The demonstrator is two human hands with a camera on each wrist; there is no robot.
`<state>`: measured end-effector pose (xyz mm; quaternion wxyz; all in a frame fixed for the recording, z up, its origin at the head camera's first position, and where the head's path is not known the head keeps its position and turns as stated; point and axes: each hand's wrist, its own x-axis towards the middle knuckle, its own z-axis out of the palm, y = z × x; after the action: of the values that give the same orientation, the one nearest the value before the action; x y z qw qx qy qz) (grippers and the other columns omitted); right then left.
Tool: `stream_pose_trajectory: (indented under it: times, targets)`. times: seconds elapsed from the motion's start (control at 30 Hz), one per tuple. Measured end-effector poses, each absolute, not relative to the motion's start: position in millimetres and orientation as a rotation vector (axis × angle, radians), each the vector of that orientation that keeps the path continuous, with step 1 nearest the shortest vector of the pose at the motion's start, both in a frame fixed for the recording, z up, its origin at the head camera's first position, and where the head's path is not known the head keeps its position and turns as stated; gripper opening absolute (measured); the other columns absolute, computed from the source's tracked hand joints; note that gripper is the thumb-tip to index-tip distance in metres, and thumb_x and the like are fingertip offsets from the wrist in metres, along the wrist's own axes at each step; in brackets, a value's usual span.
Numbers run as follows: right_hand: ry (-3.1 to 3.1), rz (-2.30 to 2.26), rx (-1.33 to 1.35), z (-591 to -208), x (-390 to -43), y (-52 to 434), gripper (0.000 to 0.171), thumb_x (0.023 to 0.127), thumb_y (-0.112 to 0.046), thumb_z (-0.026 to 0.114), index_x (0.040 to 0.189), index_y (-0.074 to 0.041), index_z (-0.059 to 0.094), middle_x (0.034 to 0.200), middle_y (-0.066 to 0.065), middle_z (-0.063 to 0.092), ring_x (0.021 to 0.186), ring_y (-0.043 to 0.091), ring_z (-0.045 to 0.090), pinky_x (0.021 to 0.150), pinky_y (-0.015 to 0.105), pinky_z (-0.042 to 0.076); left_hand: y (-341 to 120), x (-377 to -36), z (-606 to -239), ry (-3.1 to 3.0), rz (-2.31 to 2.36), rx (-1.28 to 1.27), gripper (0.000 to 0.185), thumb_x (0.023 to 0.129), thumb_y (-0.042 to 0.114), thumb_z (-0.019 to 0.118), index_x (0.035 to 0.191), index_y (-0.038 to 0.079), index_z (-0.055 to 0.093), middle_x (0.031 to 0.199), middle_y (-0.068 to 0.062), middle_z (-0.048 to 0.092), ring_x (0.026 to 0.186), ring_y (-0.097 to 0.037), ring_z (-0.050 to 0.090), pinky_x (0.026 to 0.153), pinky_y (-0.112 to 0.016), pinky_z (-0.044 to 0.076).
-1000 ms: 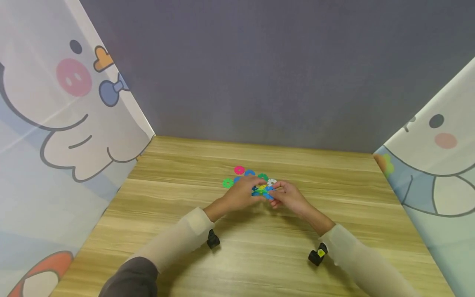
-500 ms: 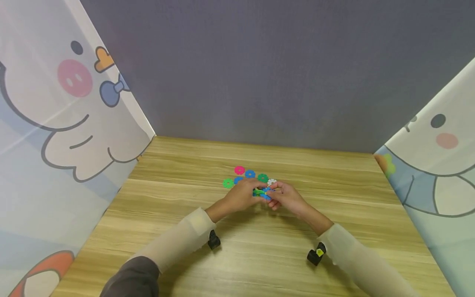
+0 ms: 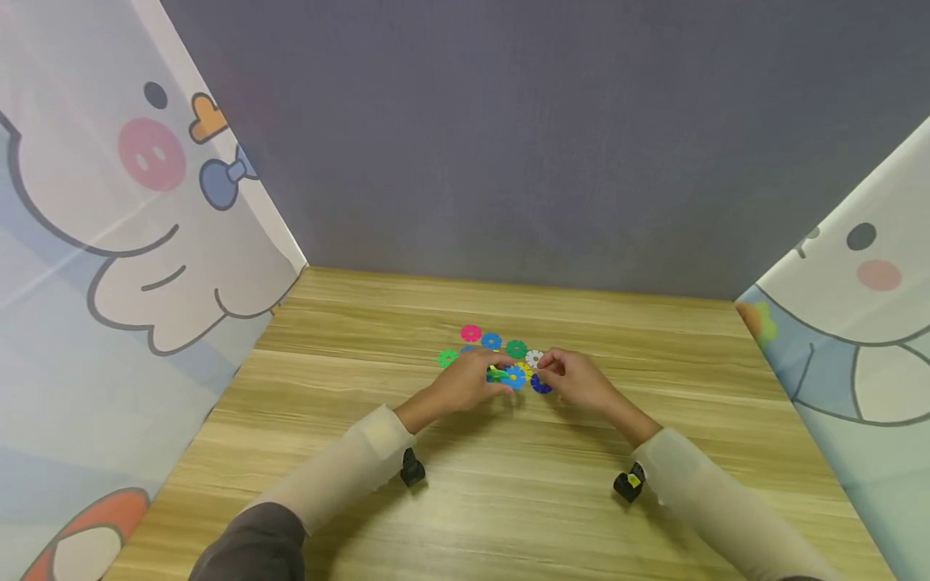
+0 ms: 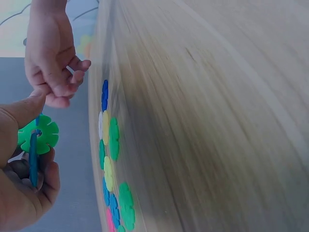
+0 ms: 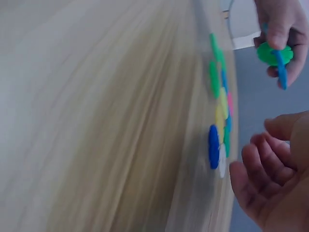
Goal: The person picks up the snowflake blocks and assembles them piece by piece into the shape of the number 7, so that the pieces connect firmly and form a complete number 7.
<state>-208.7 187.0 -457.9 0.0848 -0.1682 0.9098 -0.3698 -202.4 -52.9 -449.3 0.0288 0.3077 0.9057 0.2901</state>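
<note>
My left hand (image 3: 461, 383) holds a small joined piece of notched plastic snowflake discs above the table, pinched between thumb and fingers. In the left wrist view it shows a green disc (image 4: 47, 137) with a blue disc (image 4: 33, 162) slotted upright through it. My right hand (image 3: 580, 381) is apart from that piece, its fingers loosely bent around nothing in the right wrist view. Beneath and beside its fingertips lie a dark blue disc (image 3: 541, 385) and a white disc (image 3: 534, 358). A yellow disc (image 5: 219, 116) lies close by them.
More loose discs lie flat beyond my hands: a pink one (image 3: 471, 332), a blue one (image 3: 491, 340), a dark green one (image 3: 517, 349) and a bright green one (image 3: 447, 357). The wooden table (image 3: 465, 500) meets a grey panel (image 3: 508, 161) at the back.
My right hand has let go of the joined discs and shifted right, uncovering the dark blue disc. My left hand keeps its hold, the blue disc now facing up more fully.
</note>
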Motion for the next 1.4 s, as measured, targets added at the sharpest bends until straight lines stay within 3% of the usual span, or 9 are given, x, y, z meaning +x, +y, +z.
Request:
stream_pose_trajectory:
  times: [0.2, 0.43, 0.73, 0.93, 1.2, 1.4]
  targets:
    - [2.899, -0.803, -0.642, -466, -212, 190, 0.020, 0.085, -0.019, 0.071, 0.100, -0.006, 0.068, 0.072, -0.002, 0.060, 0.060, 0.008, 0.050, 0.053, 0.022, 0.042, -55, -204, -450, 2.787, 0.914, 0.960, 0.049, 0.082, 0.031, 0.075, 0.126, 0.012, 0.062, 0.118, 0.002, 0.067, 0.108, -0.015, 0.061, 0.094, -0.033, 0.051]
    - [2.911, -0.678, -0.674, -474, -212, 191, 0.027, 0.079, -0.022, 0.078, 0.098, -0.006, 0.066, 0.069, 0.001, 0.053, 0.059, 0.010, 0.041, 0.052, 0.022, 0.031, -55, -204, -449, 2.785, 0.895, 0.964, 0.049, 0.083, 0.031, 0.074, 0.126, 0.013, 0.062, 0.119, 0.002, 0.067, 0.109, -0.014, 0.060, 0.095, -0.032, 0.050]
    - [2.934, -0.677, -0.644, -477, -214, 191, 0.030, 0.078, -0.023, 0.078, 0.100, -0.006, 0.067, 0.076, 0.002, 0.055, 0.066, 0.012, 0.045, 0.056, 0.025, 0.036, -52, -202, -447, 2.776, 0.889, 0.941, 0.050, 0.083, 0.031, 0.074, 0.128, 0.012, 0.061, 0.120, 0.001, 0.067, 0.112, -0.017, 0.059, 0.099, -0.035, 0.049]
    - [2.910, -0.740, -0.554, -480, -214, 196, 0.036, 0.079, -0.021, 0.078, 0.107, -0.004, 0.062, 0.088, 0.005, 0.059, 0.076, 0.014, 0.053, 0.063, 0.027, 0.046, -52, -202, -447, 2.769, 0.901, 0.932, 0.049, 0.083, 0.031, 0.074, 0.127, 0.012, 0.062, 0.120, 0.001, 0.067, 0.111, -0.017, 0.060, 0.096, -0.033, 0.050]
    - [2.890, -0.920, -0.639, -475, -211, 200, 0.007, 0.089, -0.016, 0.068, 0.093, -0.010, 0.066, 0.079, -0.002, 0.065, 0.069, 0.007, 0.057, 0.060, 0.020, 0.048, -52, -203, -448, 2.777, 0.895, 0.918, 0.047, 0.084, 0.030, 0.074, 0.126, 0.012, 0.062, 0.118, 0.001, 0.067, 0.108, -0.014, 0.061, 0.093, -0.032, 0.052]
    - [2.890, -0.982, -0.727, -466, -207, 200, 0.008, 0.092, -0.024, 0.066, 0.092, -0.017, 0.067, 0.080, -0.004, 0.070, 0.066, 0.004, 0.060, 0.057, 0.018, 0.049, -52, -203, -448, 2.779, 0.884, 0.913, 0.048, 0.085, 0.031, 0.073, 0.128, 0.013, 0.061, 0.119, 0.001, 0.067, 0.108, -0.014, 0.060, 0.092, -0.032, 0.051]
